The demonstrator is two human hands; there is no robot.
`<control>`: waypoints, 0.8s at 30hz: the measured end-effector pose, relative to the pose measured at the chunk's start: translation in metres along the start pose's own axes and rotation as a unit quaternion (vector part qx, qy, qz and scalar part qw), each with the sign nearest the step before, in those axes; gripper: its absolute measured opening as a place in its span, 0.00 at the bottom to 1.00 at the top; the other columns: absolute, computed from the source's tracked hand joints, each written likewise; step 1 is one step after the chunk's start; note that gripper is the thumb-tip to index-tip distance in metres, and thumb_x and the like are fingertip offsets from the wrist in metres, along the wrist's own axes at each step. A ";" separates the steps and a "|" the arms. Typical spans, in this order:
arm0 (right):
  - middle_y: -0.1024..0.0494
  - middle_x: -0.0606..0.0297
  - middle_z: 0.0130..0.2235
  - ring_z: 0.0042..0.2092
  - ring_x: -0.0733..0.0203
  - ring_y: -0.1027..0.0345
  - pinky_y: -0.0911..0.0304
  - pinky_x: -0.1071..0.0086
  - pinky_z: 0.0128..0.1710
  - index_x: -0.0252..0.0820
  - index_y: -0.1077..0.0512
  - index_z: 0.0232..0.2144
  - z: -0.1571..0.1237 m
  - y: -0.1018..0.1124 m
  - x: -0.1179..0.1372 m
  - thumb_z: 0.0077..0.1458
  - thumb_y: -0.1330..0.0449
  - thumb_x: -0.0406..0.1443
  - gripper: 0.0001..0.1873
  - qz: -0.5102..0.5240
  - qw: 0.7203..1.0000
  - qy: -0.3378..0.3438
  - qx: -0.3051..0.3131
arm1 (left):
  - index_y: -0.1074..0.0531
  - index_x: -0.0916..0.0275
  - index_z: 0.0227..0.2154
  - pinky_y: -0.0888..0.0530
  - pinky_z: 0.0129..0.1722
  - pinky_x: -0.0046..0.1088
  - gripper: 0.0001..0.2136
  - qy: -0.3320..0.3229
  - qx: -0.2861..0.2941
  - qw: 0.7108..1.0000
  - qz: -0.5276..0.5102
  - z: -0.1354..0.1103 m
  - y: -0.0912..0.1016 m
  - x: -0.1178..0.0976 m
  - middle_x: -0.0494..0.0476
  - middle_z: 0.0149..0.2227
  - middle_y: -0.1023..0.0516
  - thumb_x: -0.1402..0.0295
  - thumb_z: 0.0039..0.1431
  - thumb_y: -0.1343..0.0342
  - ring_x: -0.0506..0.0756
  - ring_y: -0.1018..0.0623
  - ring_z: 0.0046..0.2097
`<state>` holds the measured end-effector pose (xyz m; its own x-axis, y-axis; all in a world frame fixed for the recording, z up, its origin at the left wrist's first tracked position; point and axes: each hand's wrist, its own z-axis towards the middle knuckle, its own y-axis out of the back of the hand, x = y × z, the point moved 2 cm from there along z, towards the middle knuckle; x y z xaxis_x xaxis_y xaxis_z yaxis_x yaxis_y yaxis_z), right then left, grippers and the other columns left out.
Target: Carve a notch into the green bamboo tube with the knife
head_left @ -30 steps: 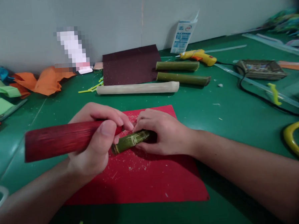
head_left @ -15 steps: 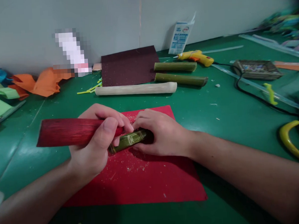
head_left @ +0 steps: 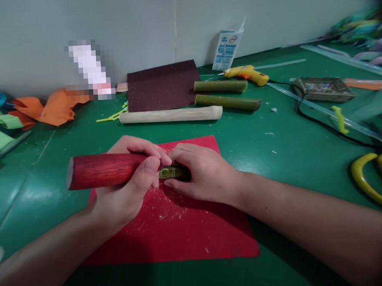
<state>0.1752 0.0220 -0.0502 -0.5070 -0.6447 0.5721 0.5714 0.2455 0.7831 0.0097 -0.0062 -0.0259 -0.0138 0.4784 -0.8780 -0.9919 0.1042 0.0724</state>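
Left grip: the left hand [head_left: 129,193] is closed round the red tube [head_left: 102,170] at the end nearest the other hand. The thumb lies along the near side and the fingers curl over the top. The rest of the tube sticks out to the left of the grip.
Right grip: the right hand [head_left: 202,176] is closed on the green bamboo piece [head_left: 173,173] and presses it down toward the red sheet [head_left: 189,232]. Only a short stretch of bamboo shows between the two grips.
Meeting point: the tube's end touches the bamboo just where the fingertips of both hands come together. I cannot tell whether the bamboo goes inside the tube.
Under the grips: pale crumbs [head_left: 159,204] lie scattered on the sheet, just nearer than the hands.
Beyond the grips: a pale stick [head_left: 170,115], two green bamboo lengths [head_left: 227,102] and a dark sheet [head_left: 163,85].
Doing it well: in my judgement the tube and bamboo want one straight line. The right hand should pin the bamboo so it cannot roll. The left should move in short, even strokes, with fingertips kept off the joint.
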 end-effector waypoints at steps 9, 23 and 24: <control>0.25 0.58 0.40 0.40 0.57 0.33 0.38 0.66 0.39 0.39 0.29 0.55 -0.002 0.005 0.007 0.57 0.45 0.32 0.23 -0.014 0.998 0.056 0.040 | 0.26 0.61 0.31 0.32 0.17 0.30 0.07 -0.060 -0.096 0.993 -0.023 0.003 0.003 -0.007 0.54 0.31 0.21 0.64 0.61 0.44 0.50 0.28 0.20; 0.25 0.55 0.44 0.43 0.57 0.31 0.34 0.62 0.43 0.41 0.26 0.53 0.003 0.011 0.007 0.54 0.48 0.25 0.25 -0.002 0.991 0.108 0.081 | 0.26 0.61 0.29 0.34 0.15 0.28 0.07 -0.057 -0.138 0.988 -0.042 0.004 0.002 -0.010 0.53 0.29 0.21 0.67 0.61 0.45 0.49 0.28 0.20; 0.26 0.53 0.48 0.47 0.55 0.32 0.34 0.60 0.46 0.42 0.26 0.52 0.003 0.011 0.006 0.56 0.47 0.26 0.23 -0.011 0.990 0.125 0.068 | 0.26 0.61 0.29 0.34 0.15 0.28 0.07 -0.061 -0.138 0.988 -0.046 0.005 0.002 -0.010 0.53 0.29 0.21 0.67 0.61 0.45 0.49 0.28 0.20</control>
<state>0.1767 0.0229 -0.0375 -0.3336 -0.8059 0.4891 0.4610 0.3131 0.8303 0.0083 -0.0066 -0.0150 0.0757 0.5814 -0.8101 -0.9852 -0.0815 -0.1506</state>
